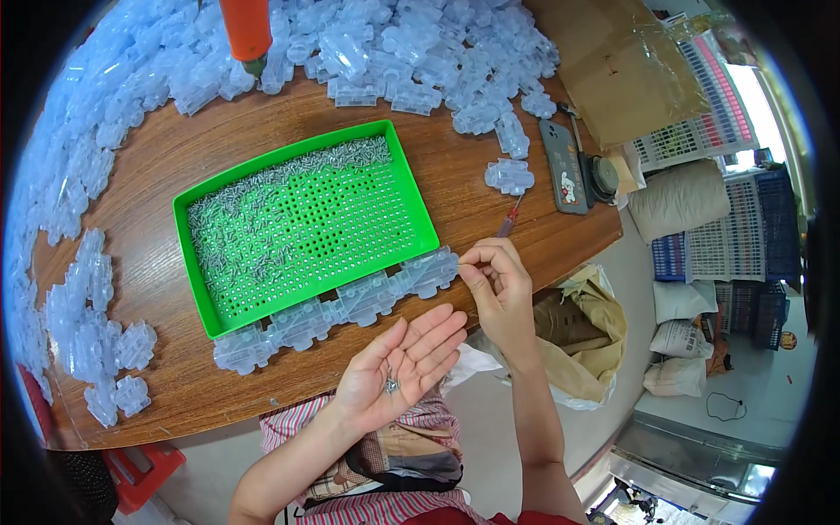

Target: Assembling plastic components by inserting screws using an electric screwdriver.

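My left hand (398, 372) is palm up with its fingers stretched out, and a few small metal screws (391, 384) rest in the palm. Thumb and forefinger of my right hand (499, 278) pinch together at the right end of a row of clear plastic housings (367, 297). Whatever is between those fingertips is too small to make out. The row lies along the near side of a green perforated tray (194, 262). Many loose screws (254, 254) are heaped in the tray, mostly at its far and left sides.
Clear plastic housings (385, 52) are piled across the far and left table. An orange electric screwdriver (245, 31) hangs point down above them. A single housing (509, 177), a screwdriver (508, 219) and a phone (563, 166) lie at right. Beside the table's edge stands an open sack (604, 341).
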Motion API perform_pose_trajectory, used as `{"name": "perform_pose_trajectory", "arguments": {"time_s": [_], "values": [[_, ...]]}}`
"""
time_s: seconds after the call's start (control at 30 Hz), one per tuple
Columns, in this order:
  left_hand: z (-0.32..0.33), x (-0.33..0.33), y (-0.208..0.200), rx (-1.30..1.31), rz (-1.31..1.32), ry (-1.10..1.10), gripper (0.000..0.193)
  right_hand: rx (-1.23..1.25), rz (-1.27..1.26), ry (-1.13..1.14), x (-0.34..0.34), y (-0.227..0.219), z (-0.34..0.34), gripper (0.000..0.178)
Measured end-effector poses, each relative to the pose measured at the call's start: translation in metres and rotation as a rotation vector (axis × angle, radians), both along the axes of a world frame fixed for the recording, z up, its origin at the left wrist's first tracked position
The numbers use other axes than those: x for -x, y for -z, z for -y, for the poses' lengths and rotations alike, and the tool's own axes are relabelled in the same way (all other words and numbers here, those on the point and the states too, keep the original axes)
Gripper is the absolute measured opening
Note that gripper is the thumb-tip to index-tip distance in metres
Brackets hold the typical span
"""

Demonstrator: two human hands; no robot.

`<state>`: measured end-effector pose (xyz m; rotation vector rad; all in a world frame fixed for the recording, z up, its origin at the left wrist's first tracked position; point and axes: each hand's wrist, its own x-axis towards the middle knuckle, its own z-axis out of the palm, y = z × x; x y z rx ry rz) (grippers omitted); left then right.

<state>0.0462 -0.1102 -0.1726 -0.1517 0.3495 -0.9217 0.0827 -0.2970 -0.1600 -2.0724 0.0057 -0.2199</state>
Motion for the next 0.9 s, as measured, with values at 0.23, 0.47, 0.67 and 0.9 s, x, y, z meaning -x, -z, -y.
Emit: {"name": "perform_pose_trajectory", "arguments": {"time_s": [0.23,0.47,0.67,0.9], "values": [[-0.003,0.0,0.001,0.021,-0.01,-0.001,0.053,0.007,-0.036,0.013,-0.001,-0.002,0.0,0.006],[-0.004,0.001,-0.002,-0.069,0.017,0.024,0.052,0.089,-0.031,-0.035,-0.003,-0.011,0.003,0.008],[-0.005,0.002,0.0,-0.055,0.029,0.023,0.054,0.104,-0.038,-0.02,-0.002,-0.016,0.001,0.009],[-0.003,-0.002,0.007,0.019,-0.011,0.023,0.059,0.371,0.071,-0.069,0.036,-0.054,-0.028,0.015]]}}
